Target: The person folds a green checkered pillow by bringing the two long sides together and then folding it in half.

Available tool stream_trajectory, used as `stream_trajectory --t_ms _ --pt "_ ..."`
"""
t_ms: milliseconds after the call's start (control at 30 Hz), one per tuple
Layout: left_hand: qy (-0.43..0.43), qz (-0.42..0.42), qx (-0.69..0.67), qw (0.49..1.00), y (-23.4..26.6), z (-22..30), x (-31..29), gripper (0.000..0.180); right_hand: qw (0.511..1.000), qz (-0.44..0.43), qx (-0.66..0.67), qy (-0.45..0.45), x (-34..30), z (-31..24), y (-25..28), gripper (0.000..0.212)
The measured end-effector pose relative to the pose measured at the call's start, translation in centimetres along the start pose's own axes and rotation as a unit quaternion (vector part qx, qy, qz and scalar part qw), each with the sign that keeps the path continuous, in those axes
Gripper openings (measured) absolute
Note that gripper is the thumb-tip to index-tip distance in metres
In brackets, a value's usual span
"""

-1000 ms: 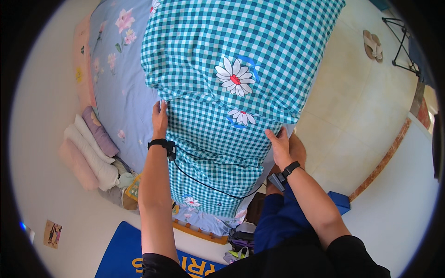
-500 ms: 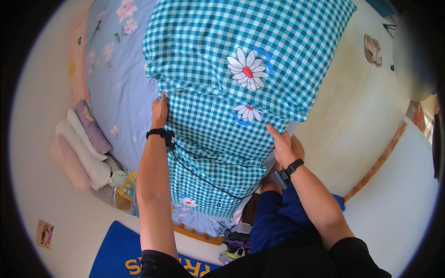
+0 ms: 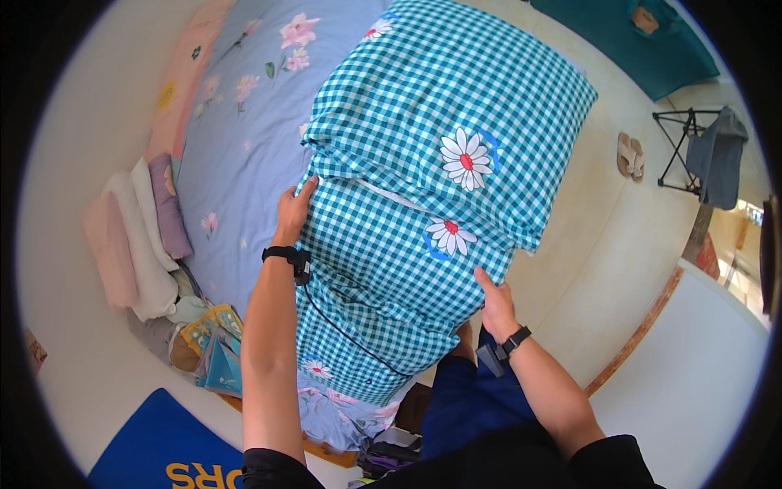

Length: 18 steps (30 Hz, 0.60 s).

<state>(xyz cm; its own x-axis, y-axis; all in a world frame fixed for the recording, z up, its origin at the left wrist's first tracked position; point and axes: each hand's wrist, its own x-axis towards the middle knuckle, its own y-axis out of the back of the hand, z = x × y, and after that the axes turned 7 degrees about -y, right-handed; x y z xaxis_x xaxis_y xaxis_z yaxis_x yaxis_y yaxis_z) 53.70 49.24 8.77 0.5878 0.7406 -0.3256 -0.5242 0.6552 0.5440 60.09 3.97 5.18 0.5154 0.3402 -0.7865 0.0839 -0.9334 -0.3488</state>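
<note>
A thick quilt (image 3: 440, 106) in teal-and-white check with printed daisies lies folded in layers on the bed. My left hand (image 3: 293, 213) grips the left edge of its middle section, the thumb on top. On the opposite edge, my right hand (image 3: 498, 308) holds the same section, its thumb on the cloth and its fingers mostly hidden beneath. Between the far and middle sections runs a crease where a strip of white shows. Each wrist wears a black strap with a small device, and a thin black cable (image 3: 342, 330) crosses the near part of the quilt.
A blue flowered sheet (image 3: 244, 155) covers the bed. Rolled bedding (image 3: 140, 244) and cloths lie along the left wall. A blue banner (image 3: 163, 448) is at lower left. Sandals (image 3: 630, 156) and a folding stool (image 3: 692, 155) stand on the floor at right.
The view has shifted, bringing the quilt's far edge and the stool into sight. A white strip now shows in the crease. Both hands keep their hold on the quilt's edges.
</note>
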Motion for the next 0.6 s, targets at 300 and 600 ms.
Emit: stream_trajectory --t_ms 300,600 --pt "-0.07 0.106 -0.065 0.99 -0.6 -1.6 -1.2 0.068 0.999 -0.017 0.003 0.029 -1.9 -0.3 -0.6 0.064" --pt "0.033 0.105 0.001 0.994 -0.1 0.6 -2.6 0.057 0.992 -0.014 -0.035 -0.12 -3.3 -4.1 1.5 0.065"
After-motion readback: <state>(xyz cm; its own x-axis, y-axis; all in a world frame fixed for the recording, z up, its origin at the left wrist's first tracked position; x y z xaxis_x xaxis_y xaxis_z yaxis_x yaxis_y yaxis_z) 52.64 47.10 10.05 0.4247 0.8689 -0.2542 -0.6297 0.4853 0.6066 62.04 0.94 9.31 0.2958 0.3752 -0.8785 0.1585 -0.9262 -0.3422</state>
